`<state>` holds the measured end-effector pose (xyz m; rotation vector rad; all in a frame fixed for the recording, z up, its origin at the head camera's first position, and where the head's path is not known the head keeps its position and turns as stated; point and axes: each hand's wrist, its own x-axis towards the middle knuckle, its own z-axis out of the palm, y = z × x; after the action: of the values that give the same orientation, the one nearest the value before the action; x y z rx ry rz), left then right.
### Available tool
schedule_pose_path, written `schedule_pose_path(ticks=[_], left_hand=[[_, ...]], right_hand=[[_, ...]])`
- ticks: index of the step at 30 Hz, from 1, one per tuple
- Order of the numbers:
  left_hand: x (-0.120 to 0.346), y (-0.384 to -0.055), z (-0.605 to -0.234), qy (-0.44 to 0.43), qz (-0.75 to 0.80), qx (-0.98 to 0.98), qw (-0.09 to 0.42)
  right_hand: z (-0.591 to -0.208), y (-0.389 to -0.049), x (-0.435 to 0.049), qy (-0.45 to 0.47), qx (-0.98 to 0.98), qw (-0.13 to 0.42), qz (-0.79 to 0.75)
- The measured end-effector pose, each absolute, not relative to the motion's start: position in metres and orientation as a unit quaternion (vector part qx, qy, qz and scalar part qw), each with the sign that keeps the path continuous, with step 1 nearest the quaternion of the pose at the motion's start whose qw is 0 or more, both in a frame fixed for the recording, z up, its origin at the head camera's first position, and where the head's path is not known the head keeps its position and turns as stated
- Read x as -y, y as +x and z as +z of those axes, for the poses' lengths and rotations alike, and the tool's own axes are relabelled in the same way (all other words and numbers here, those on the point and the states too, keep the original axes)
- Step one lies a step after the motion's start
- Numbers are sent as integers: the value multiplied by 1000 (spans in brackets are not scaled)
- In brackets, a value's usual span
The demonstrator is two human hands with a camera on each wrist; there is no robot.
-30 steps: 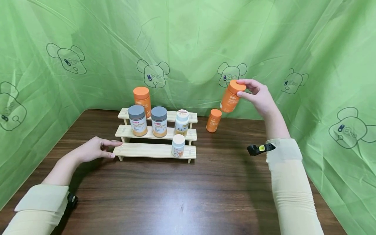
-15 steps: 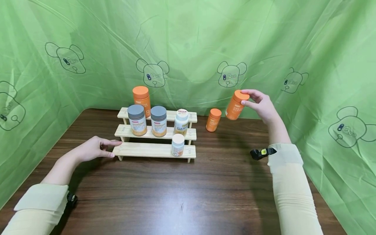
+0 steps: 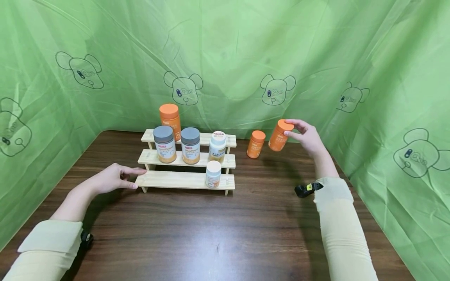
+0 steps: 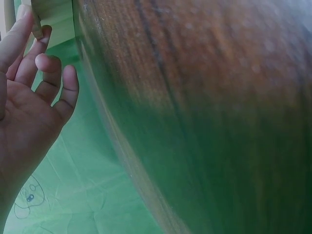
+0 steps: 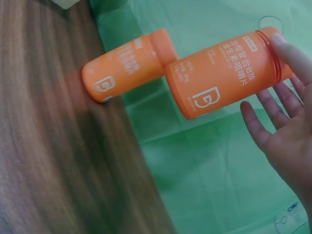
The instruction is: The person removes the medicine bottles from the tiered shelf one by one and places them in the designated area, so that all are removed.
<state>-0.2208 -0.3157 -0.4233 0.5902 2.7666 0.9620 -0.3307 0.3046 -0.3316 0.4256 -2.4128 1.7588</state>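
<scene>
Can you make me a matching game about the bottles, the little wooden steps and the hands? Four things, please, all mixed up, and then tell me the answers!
Things:
1. gray-lidded jars
2. smallest white bottle
3. left hand
4. right hand

Places and states:
A. on the bottom step
B. holding an orange bottle by its cap
C. on the middle step
D. touching one end of the wooden rack

Right pairs: 1-C, 2-A, 3-D, 4-B

A dark wooden table (image 3: 197, 222) bears a three-tiered rack (image 3: 172, 180) and an orange bottle (image 3: 255, 145).
</scene>
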Motion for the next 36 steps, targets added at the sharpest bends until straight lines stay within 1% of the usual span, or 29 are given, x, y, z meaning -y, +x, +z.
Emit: schedule_pose_path(ticks=[6, 13, 22, 26, 36], left_hand=[[316, -221, -424, 195, 323, -923, 80], [316, -221, -425, 194, 321, -923, 82], [315, -222, -424, 191, 325, -922, 84], [316, -222, -425, 193, 321, -924, 84], [316, -222, -425, 187, 330, -921, 87]], right_hand=[[-347, -334, -303, 106, 810, 60, 574], [-351, -326, -292, 74, 836, 74, 539], [-376, -334, -286, 44, 826, 114, 551], [-395, -346, -288, 25, 812, 117, 571], [-414, -350, -281, -2, 804, 117, 583]])
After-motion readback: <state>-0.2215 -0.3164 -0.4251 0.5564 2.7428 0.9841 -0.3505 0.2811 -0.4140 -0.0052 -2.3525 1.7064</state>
